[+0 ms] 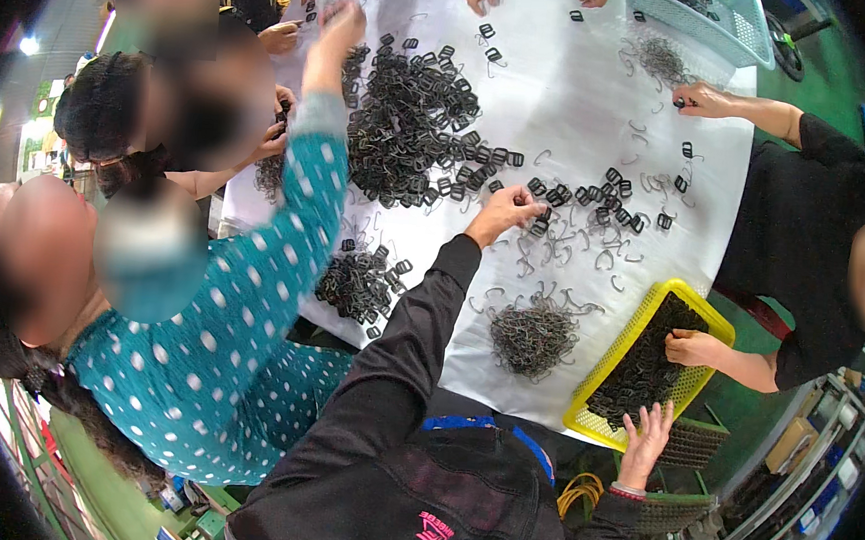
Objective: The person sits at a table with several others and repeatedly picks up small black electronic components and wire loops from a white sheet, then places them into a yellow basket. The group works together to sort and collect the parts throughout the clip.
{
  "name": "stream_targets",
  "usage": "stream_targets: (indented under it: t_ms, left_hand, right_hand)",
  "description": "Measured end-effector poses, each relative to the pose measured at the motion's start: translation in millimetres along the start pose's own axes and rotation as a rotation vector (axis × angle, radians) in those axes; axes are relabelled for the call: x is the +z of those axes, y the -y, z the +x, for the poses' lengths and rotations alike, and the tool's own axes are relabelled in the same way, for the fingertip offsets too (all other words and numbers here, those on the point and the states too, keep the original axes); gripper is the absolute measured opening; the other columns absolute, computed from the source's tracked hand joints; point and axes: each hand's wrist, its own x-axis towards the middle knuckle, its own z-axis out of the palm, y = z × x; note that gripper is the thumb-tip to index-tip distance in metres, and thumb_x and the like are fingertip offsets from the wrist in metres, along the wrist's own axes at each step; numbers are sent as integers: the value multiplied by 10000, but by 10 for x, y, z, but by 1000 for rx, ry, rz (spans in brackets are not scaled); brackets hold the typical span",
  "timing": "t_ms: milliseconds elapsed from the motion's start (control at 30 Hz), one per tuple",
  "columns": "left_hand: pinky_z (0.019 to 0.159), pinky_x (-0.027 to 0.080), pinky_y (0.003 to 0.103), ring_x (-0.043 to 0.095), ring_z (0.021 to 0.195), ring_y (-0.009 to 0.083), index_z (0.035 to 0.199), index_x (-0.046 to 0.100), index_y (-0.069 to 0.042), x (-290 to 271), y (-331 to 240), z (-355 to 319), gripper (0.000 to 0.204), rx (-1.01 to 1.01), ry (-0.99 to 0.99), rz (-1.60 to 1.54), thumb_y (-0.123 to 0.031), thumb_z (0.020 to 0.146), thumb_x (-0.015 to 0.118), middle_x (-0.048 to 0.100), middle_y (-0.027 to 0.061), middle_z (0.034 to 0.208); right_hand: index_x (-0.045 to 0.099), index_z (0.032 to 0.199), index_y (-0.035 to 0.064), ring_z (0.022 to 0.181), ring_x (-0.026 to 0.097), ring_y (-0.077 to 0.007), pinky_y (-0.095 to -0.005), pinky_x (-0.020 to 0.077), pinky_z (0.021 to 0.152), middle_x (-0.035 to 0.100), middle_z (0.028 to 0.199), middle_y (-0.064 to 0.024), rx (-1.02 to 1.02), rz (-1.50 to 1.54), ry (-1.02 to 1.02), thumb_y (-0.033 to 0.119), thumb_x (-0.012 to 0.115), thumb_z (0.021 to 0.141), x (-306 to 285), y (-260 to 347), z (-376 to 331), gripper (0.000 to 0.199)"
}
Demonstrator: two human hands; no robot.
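My left hand (507,213) reaches across the white-covered table, its fingers pinched at a small black buckle (543,216) among a few others. Close by my right side, my right hand (647,444) is open with its fingers spread, beside the near rim of a yellow basket (583,406). Dark buckles (636,370) fill that basket, and a co-worker's hand (690,348) reaches into it from the right. In front of me lies a heap of thin wire hooks (533,339), with loose hooks (559,249) scattered between it and my left hand.
A large pile of black buckles (408,118) covers the table's left part, with a smaller pile (359,283) nearer. On my left, a person in a teal dotted sleeve (314,176) stretches an arm over the table. A light-blue basket (750,36) stands at the far right.
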Motion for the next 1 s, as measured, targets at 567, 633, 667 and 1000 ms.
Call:
stream_targets:
  t_ms: [567,633,667,1000]
  left_hand:
    - [490,354,204,481,656,100,713,491,-70,13,-397,-356,220,18,232,-429,-230,862,517,479,19,702]
    - [436,313,215,474,648,120,704,491,-62,3,-486,-461,234,4,264,-583,-246,846,462,443,26,689]
    - [419,298,220,474,640,127,701,491,-59,3,-519,-488,237,10,276,-664,-250,835,455,437,29,686]
    - [414,372,231,498,498,94,910,689,-41,138,-398,-152,205,-198,155,128,-158,775,589,564,7,638]
  right_hand:
    - [594,1101,-7,811,610,-129,-263,519,744,621,901,-65,-235,-184,679,87,470,963,1874,210,-393,208]
    - [593,1101,-4,790,612,-133,-269,525,741,621,887,-65,-87,-143,642,113,474,965,1818,166,-344,216]
    - [593,1102,-2,780,613,-134,-273,527,740,620,879,-65,4,-124,622,126,476,966,1798,134,-280,221]
    - [583,1142,56,730,590,-185,-299,503,677,602,863,-105,-623,-719,578,92,558,869,2789,352,1232,277]
